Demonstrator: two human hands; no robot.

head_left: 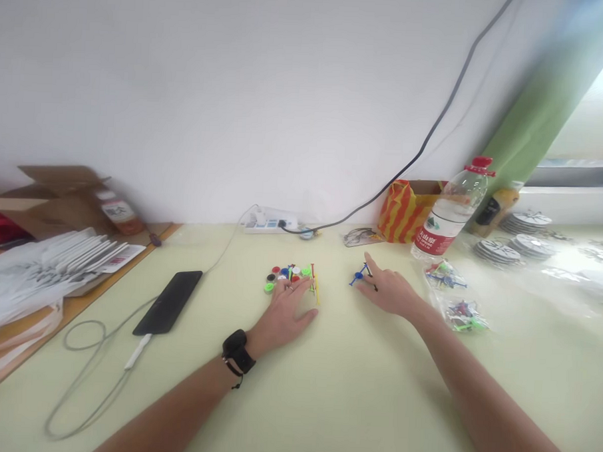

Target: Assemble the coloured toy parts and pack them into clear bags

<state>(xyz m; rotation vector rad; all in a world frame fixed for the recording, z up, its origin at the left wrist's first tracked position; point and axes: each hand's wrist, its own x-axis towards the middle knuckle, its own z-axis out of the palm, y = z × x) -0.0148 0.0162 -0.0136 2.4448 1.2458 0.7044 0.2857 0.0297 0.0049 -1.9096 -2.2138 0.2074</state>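
Note:
My left hand (288, 312) lies palm down over a small cluster of coloured round plastic pieces (270, 278), its fingers spread and the thumb out to the side. Beside its fingertips are thin yellow and red rods (316, 286). Further right, my right hand (387, 288) has index finger and thumb apart around a blue plastic piece with thin rods (358, 276), which rests on the table. A dark rod lies partly hidden by its fingers. I see nothing gripped in either hand.
To the right are small clear bags of coloured parts (465, 315), a water bottle (444, 215) and stacked discs (497, 252). A phone (168, 302) with a cable lies left. At the wall is a power strip (266, 226). White packets (85, 256) are piled far left.

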